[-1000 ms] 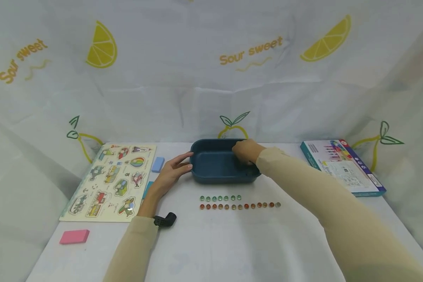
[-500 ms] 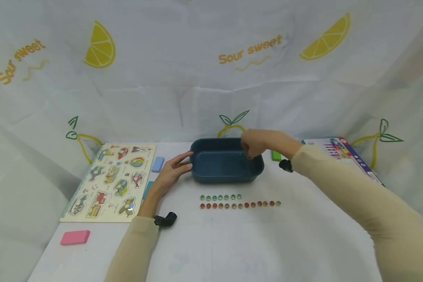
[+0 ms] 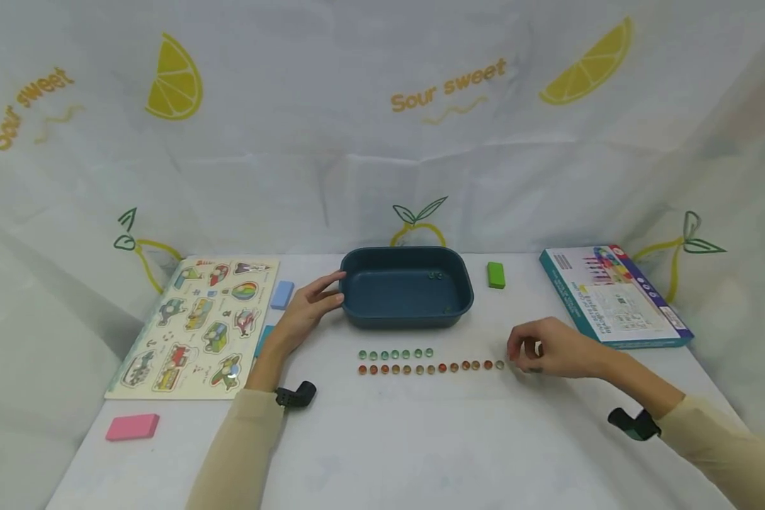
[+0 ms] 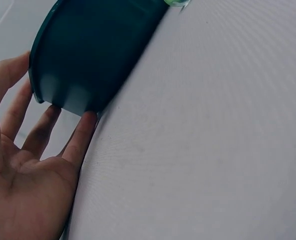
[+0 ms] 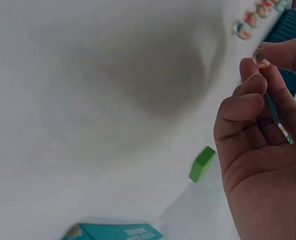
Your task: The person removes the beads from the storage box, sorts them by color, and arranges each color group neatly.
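A dark blue tray (image 3: pixel 404 322) stands near the back of the table, a few small clear marbles (image 3: pixel 435 275) lying inside. My left hand (image 3: pixel 301 319) has its extended fingertips against the tray's left end; in the left wrist view they touch its outer wall (image 4: pixel 70 92). My right hand (image 3: pixel 551 347) is at the right end of two marble rows, pinching a clear marble (image 5: pixel 261 60) with an orange swirl between thumb and forefinger. The back row has greenish marbles (image 3: pixel 384 355); the longer front row has mostly orange and amber ones (image 3: pixel 443 367).
Left of the tray lies a picture puzzle board (image 3: pixel 191 333), with a light blue block (image 3: pixel 282 295) and a teal block (image 3: pixel 263 340) beside it. A pink block (image 3: pixel 132 427) is at front left. On the right are a green block (image 3: pixel 496 275) and a flat printed box (image 3: pixel 615 297).
My right hand has come out of the tray and moved right and toward me, to the end of the front row. My left hand stays at the tray.
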A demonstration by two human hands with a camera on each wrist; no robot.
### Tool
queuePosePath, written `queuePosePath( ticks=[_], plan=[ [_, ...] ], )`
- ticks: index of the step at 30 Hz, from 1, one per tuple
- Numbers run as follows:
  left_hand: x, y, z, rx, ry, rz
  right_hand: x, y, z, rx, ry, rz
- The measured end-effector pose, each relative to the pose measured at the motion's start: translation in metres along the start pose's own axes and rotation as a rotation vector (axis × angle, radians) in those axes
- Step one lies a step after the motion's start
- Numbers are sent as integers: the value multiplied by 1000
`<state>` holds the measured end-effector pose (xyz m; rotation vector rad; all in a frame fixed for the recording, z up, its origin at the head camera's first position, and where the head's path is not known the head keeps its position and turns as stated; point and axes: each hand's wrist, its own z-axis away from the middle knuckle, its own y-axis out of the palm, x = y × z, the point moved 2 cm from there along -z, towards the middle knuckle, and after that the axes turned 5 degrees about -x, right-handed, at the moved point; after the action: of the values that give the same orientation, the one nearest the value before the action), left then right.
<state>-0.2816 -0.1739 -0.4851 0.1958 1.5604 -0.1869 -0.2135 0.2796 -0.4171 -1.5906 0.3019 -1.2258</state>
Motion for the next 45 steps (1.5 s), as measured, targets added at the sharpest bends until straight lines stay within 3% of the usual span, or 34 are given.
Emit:
queuePosePath(
  ticks=[5, 12, 17, 21, 25, 29, 32, 37, 41, 45],
  plan=[
    [0, -2, -1, -1, 0, -1, -9, 19, 5, -50, -1, -25],
    [1, -3, -3, 7, 4, -2, -14, 23, 5, -81, -4, -47],
    [2, -4, -2, 3, 6, 2, -16, 20, 4, -61, -7, -44],
    [3, -4, -2, 6, 7, 15, -8, 3, 1, -60, -22, -25],
    [3, -4, -3, 7, 7, 7, 10, -23, -18, -138, -16, 15],
    [3, -6, -2, 0, 7, 1, 32, -41, -59, -190, -40, 1],
    [2, -7, -1, 0, 8, -3, 44, -45, -98, -124, -72, -16],
    [5, -6, -4, 3, 6, 0, 54, -30, -153, 131, -116, 112],
    [6, -3, -3, 8, 3, -13, 57, -14, -171, 319, -110, 220],
    [3, -3, -2, 13, 9, -18, 59, -5, -173, 371, -110, 258]
  ],
)
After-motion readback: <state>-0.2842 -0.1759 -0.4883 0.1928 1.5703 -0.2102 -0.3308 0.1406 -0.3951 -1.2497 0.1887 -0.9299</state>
